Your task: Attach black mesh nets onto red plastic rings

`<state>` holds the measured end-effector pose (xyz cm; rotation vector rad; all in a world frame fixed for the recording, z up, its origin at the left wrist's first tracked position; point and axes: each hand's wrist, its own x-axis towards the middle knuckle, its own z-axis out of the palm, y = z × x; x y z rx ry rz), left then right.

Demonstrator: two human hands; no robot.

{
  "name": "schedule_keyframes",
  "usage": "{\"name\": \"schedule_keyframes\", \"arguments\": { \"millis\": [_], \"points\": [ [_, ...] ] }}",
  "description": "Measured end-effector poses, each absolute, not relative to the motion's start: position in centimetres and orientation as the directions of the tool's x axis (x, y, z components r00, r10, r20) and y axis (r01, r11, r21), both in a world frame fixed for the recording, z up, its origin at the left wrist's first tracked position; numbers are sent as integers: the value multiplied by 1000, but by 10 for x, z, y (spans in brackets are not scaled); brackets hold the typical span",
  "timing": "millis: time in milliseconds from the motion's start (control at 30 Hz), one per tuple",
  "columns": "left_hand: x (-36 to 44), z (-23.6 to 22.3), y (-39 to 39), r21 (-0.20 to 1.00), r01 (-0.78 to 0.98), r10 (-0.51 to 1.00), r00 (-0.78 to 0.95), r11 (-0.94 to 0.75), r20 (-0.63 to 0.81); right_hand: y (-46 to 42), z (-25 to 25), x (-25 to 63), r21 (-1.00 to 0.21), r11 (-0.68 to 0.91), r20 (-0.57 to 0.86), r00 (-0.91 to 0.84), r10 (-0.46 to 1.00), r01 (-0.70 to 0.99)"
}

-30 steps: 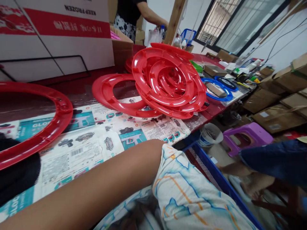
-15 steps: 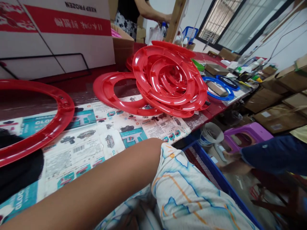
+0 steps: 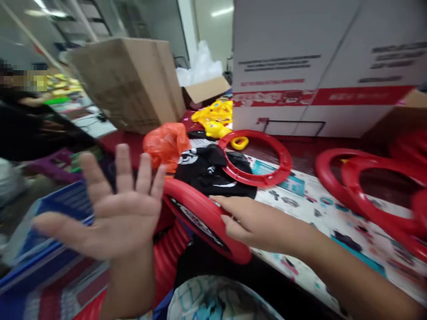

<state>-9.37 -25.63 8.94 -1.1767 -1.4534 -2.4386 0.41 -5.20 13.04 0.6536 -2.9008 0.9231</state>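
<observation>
Labelled red piece (image 3: 196,202) newly in view, slanting down-right

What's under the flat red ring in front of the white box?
Through the red ring: black cloth, part of a printed sheet, a yellow loop and dark red tabletop. Anything directly beneath the rim is covered, so can't tell.

Wears a loose whitish garment (image 3: 218,295), seen only in part at the bottom edge. Printed with thin blue-green lines and larger blue-green blotches; rumpled into soft folds. Bare along left forearm (image 3: 131,278) and right forearm (image 3: 325,249), likewise on left hand (image 3: 125,213) and right hand (image 3: 238,218). Somewhat blurred; fine print of cloth too soft to read.
</observation>
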Motion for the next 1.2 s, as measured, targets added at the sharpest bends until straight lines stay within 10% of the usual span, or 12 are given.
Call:
{"name": "schedule_keyframes", "arguments": {
  "millis": [433, 667, 867, 1200],
  "points": [
    [-107, 76, -260, 667, 381, 183, -768, -641, 614, -59, 60, 10, -708, 668, 350, -936, 50, -229],
    [-125, 64, -277, 637, 676, 240, -593, -370, 769, -71, 71, 5, -610, 718, 418, -906, -68, -335],
    [-138, 79, -308, 252, 961, 784, -244, 116, 570, -88, 78, 9, -533, 760, 373, -909, -183, -372],
    [-138, 102, -330, 217, 976, 945, -89, 20, 315, -109, 73, -1, -358, 718, 434, -787, -438, -597]
  ]
}}
